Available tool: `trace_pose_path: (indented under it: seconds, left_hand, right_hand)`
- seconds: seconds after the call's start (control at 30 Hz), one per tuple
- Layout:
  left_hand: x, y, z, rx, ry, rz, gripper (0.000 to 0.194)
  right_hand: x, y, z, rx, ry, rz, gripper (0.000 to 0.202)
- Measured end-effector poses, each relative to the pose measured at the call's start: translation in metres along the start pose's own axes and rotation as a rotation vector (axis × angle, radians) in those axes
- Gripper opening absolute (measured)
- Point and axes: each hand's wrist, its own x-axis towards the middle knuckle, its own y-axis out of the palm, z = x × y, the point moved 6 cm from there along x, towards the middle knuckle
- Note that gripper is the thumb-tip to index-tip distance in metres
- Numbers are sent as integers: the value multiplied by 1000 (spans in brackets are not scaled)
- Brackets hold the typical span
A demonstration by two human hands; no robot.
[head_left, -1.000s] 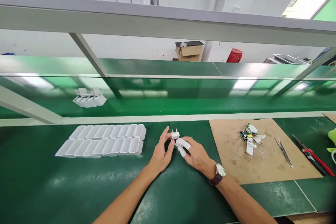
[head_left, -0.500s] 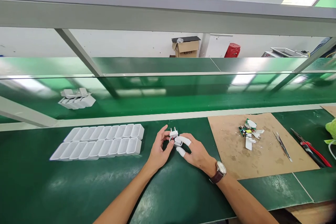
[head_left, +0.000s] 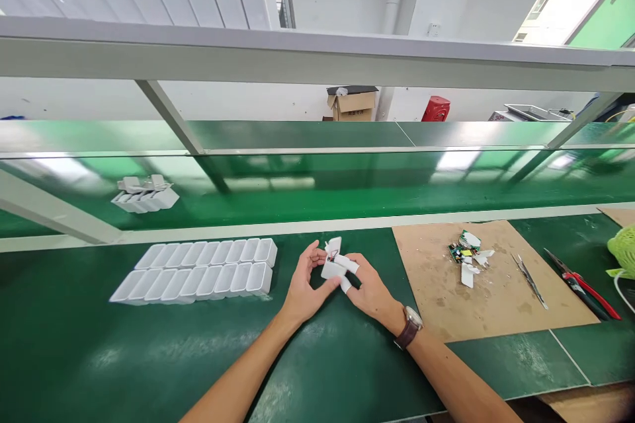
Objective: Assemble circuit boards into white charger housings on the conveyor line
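Between my hands, above the green bench, is a white plug charger housing (head_left: 331, 270). A white flat part stands up at its far end, and thin wires, some reddish, show between the two pieces. My left hand (head_left: 306, 285) grips it from the left, thumb along the near side and fingers behind. On the other side my right hand (head_left: 373, 291), with white finger covers on thumb and forefinger, pinches its right edge. The inside of the housing is mostly hidden.
White open-topped cases (head_left: 198, 281) stand in two rows on the left. On the right, a brown cardboard sheet (head_left: 426, 304) carries a circuit board (head_left: 461, 251), white scraps and tweezers (head_left: 530, 281). Red-handled pliers (head_left: 580, 284) lie beyond. More white cases (head_left: 145, 199) sit behind.
The housing has been turned in my hands: its prongs pointed away before, and now a flat white part stands up with wires showing. My view has tilted upward slightly.
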Motion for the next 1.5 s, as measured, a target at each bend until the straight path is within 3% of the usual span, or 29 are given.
trace_pose_path:
  seconds: [0.07, 0.13, 0.23, 0.47, 0.77, 0.9, 1.03, 1.17, 1.3, 1.4, 1.47, 1.5]
  left_hand:
    - [-4, 5, -15, 118, 122, 29, 88]
    - [-8, 8, -28, 222, 208, 2, 86]
    - [-11, 9, -37, 275, 263, -82, 80]
    - [-9, 9, -42, 320, 328, -125, 79]
    - [-9, 6, -41, 343, 289, -120, 77]
    - [-8, 8, -39, 436, 302, -80, 67]
    - [-9, 8, -14, 584, 256, -16, 63]
    - [-1, 8, 17, 622, 55, 114, 68]
    - [8, 6, 16, 589, -120, 176, 64]
    - [9, 3, 11, 550, -232, 177, 68]
    - [7, -1, 14, 547, -286, 161, 72]
    - [6, -3, 17, 558, -298, 148, 74]
  right_hand:
    - [0, 3, -9, 403, 216, -21, 37]
    - [-2, 10, -13, 738, 404, -5, 37]
    - [-4, 13, -11, 962, 532, -21, 41]
    - [-5, 15, -7, 1022, 652, -26, 48]
    - [-5, 17, -10, 980, 651, -8, 48]
    - [-3, 11, -16, 788, 538, -82, 50]
    - [-1, -7, -7, 297, 219, -179, 40]
    - [-5, -5, 8, -213, -96, -98, 35]
    - [-4, -14, 18, -410, -202, -141, 37]
    - [-3, -57, 33, -553, -219, -279, 34]
    - [-10, -107, 35, -691, -62, -387, 33]
    - [-18, -138, 32, -790, 83, -433, 30]
